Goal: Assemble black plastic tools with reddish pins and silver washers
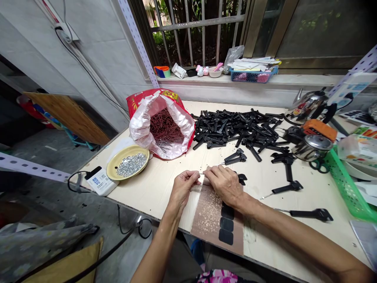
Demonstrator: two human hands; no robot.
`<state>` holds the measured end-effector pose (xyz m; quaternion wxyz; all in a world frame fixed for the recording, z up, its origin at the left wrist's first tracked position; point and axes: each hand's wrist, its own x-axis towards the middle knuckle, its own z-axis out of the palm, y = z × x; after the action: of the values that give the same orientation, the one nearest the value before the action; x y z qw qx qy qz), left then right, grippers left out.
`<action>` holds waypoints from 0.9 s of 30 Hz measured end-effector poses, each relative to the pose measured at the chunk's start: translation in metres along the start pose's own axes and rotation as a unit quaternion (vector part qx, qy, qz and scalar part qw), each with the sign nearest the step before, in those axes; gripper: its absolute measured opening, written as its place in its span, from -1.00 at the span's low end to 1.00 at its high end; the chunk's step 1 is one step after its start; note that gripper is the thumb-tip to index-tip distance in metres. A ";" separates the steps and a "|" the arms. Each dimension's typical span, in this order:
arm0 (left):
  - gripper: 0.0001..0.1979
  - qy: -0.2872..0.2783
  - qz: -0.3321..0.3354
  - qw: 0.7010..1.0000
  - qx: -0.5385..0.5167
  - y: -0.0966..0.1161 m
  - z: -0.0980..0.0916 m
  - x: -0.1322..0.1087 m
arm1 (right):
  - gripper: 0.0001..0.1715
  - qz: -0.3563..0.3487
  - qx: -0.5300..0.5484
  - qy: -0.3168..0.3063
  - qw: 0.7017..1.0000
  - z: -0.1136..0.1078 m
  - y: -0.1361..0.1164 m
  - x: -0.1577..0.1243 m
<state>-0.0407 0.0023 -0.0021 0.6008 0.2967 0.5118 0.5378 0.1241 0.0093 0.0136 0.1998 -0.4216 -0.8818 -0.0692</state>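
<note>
My left hand is closed in a pinch, thumb against fingers, at the tip of a thin pale rod. From there the rod runs under my right hand, whose fingers curl down over a black plastic piece with a handle. Only its end shows past my knuckles; my palm hides the rest. Both hands are over a brown board strewn with pale crumbs, which has black rounded squares along its right side. Just beyond my hands lie similar black pieces.
A red sack of reddish-brown rods stands at the back left. In front of it are a yellow dish of small metal bits and a white box. Black parts are heaped behind. Kettle and green basket stand right.
</note>
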 end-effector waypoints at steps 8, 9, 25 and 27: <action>-0.74 -0.037 0.046 0.992 0.112 -0.004 -0.010 0.002 | -0.75 -0.020 0.045 -0.004 0.999 0.002 0.007 -0.003; -0.75 -0.039 0.062 0.988 0.137 -0.003 -0.011 0.001 | -0.74 -0.008 0.065 -0.006 0.998 0.002 0.008 -0.003; -0.76 -0.061 0.059 0.972 0.218 0.005 -0.009 0.003 | -0.76 0.004 0.119 0.001 0.993 0.007 0.008 -0.008; -0.75 -0.075 0.051 0.970 0.225 0.004 -0.010 0.004 | -0.74 0.000 0.133 0.002 0.991 0.010 0.010 -0.009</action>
<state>-0.0519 0.0056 -0.0023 0.5271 0.4895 0.5574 0.4146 0.1346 0.0120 0.0006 0.2562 -0.3911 -0.8826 0.0481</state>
